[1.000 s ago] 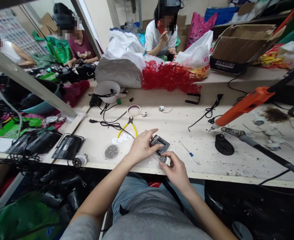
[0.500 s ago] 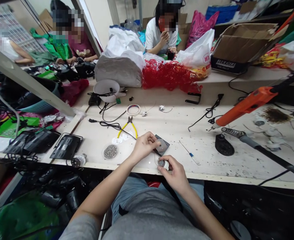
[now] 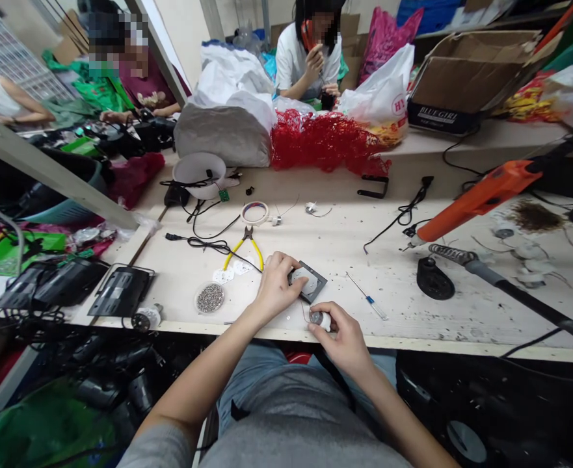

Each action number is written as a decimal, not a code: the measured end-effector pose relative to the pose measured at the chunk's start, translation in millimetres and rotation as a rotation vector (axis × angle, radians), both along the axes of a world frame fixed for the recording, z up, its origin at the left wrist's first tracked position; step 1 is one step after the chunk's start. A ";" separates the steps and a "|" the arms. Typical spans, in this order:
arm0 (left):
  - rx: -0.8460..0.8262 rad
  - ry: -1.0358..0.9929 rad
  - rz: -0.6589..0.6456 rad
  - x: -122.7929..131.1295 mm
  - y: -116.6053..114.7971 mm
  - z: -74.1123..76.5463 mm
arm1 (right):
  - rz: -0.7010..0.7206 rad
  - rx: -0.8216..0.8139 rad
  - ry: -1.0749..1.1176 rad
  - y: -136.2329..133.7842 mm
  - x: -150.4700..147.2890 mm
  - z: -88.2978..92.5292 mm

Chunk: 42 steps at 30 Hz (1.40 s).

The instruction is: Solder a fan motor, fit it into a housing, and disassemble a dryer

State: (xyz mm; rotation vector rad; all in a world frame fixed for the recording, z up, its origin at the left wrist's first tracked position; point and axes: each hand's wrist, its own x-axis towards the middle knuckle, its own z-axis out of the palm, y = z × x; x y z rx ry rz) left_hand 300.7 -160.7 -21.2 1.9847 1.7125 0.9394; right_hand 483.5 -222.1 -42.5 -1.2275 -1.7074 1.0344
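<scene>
red netting (image 3: 325, 140) near a cardboard box (image 3: 469, 75)

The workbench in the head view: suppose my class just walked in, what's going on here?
Two bare hands are busy near the front edge of the workbench. The left hand touches a dark square part, while the right hand pinches a small round part close by. Yellow-handled pliers and a dish of small metal pieces sit off to the left.
</scene>
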 end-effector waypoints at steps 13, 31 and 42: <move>-0.032 -0.168 -0.118 -5.1 1.0 -12.4 | -0.167 0.137 -0.133 6.1 2.9 -4.4; -0.004 -0.150 0.031 1.9 -27.7 -16.6 | -0.115 0.345 -0.262 5.1 2.2 -1.2; -0.019 -0.197 0.037 -4.9 -29.1 -16.7 | -0.082 0.422 -0.303 3.0 2.7 -2.8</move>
